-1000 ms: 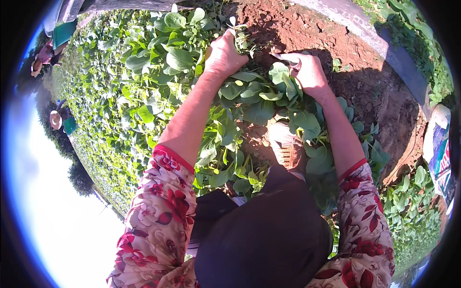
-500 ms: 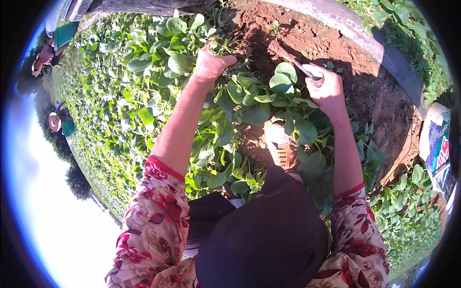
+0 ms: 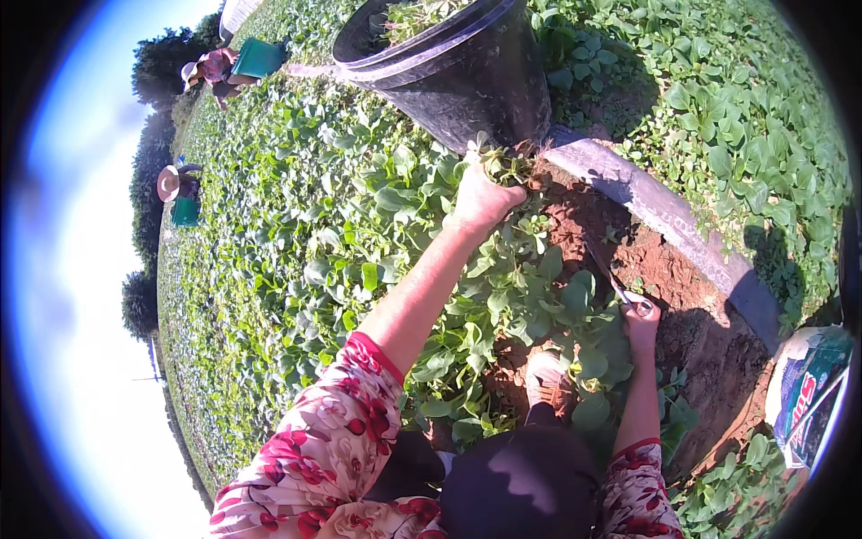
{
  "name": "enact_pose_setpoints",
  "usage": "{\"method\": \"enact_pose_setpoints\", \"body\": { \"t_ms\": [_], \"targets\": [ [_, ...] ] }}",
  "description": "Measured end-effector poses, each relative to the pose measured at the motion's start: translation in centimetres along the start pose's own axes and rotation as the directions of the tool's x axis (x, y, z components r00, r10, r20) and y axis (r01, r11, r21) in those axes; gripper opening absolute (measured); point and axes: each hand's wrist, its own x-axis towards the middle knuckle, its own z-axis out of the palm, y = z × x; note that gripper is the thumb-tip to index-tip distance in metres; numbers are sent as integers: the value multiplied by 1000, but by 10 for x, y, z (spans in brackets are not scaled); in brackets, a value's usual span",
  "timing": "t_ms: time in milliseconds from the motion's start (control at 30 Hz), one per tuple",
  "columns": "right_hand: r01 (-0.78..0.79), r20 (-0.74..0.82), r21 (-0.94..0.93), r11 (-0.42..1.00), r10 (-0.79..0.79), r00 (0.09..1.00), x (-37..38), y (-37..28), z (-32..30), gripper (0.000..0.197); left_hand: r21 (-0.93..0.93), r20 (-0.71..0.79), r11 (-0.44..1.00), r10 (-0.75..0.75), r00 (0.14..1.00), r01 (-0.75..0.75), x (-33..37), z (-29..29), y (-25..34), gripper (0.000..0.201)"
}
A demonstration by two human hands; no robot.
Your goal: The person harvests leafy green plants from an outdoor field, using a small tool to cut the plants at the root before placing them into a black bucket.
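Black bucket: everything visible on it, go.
The black bucket looks like plastic: round, tapering toward its base, with a thick banded rim partly cut off by the picture's top edge. Pale scuffs or dirt mark its side. Green plants show inside. It appears leaning in this fisheye view; true tilt can't be told. It stands beyond the left hand, whose held plant bunch meets its base in view; contact is unclear.

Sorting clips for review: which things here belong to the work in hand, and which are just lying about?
In the work:
- rooted plants in the left hand
- slim tool in the right hand
- probably the black bucket

Lying about, apparently:
- printed bag
- long grey strip
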Motion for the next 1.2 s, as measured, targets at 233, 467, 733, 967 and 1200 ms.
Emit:
{"method": "enact_pose_setpoints", "body": {
  "t_ms": [233, 467, 733, 967, 1200],
  "targets": [
    [26, -39, -17, 1000, -27, 999, 7, 3, -17, 26, 524, -44, 743, 511, 858, -416, -21, -53, 112, 59],
    [79, 13, 29, 996, -79, 997, 7, 6, -9, 25, 592, -368, 783, 475, 799, -193, 85, -138, 202, 74],
    [31, 55, -36, 999, -29, 998, 6, -3, -18, 23, 798, -101, 306, 917, 386, -519, 110, -77, 113, 20],
    [373, 71, -419, 828, -380, 922, -19, -36, -26, 30, 514, 551, 406, 519, 653, -756, 5, 134, 30, 24],
    [314, 130, -723, 615, -326, 936, -90, -96, -65, 27, 766, 594, 387, -122, 795, -513, -19, 174, -61, 46]
  ]
}}
